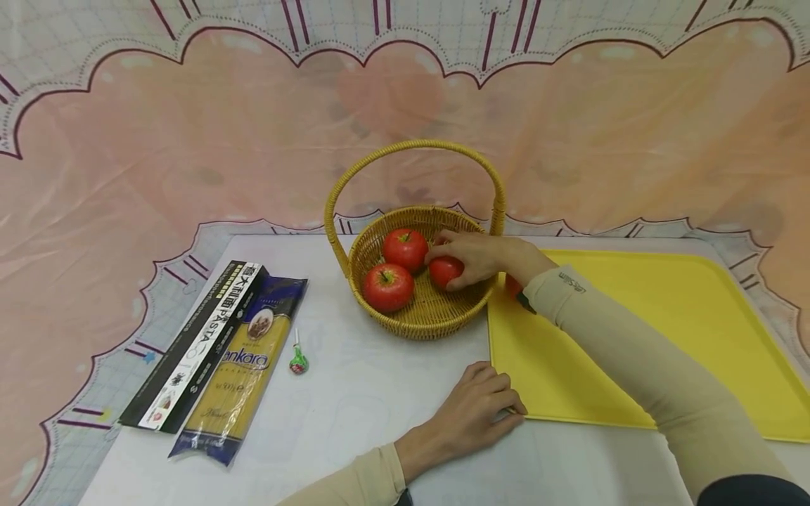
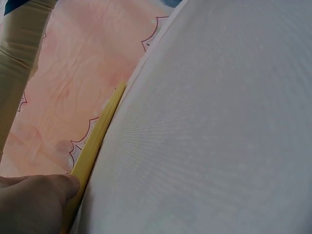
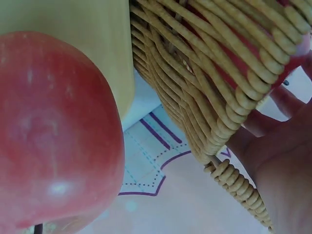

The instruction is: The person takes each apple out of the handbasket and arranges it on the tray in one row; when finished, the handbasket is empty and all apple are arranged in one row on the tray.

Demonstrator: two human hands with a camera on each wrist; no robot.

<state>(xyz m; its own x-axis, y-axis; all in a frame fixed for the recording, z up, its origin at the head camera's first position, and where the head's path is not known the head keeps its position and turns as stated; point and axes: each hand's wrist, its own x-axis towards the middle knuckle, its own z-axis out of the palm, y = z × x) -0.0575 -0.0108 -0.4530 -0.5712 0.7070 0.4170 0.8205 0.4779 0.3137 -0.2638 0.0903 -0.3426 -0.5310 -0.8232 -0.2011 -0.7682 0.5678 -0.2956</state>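
Observation:
My right hand (image 1: 471,256) reaches over the rim of a yellow wicker basket (image 1: 424,329) and grips a red apple (image 1: 445,270) inside it. Two other red apples lie in the basket, one at the back (image 1: 405,247) and one in front (image 1: 387,288). Under the right wrist, another apple (image 3: 56,131) sits on the yellow tray (image 1: 633,330), mostly hidden in the head view. My left hand (image 1: 471,411) holds the tray's near left corner; in the left wrist view its thumb (image 2: 66,185) presses on the rim.
Left on the white table lie a black pasta box (image 1: 196,344) and a yellow-and-blue pasta packet (image 1: 243,365), side by side. A green-wrapped lollipop (image 1: 299,362) lies between them and the basket. The basket's tall handle (image 1: 414,145) arches above it.

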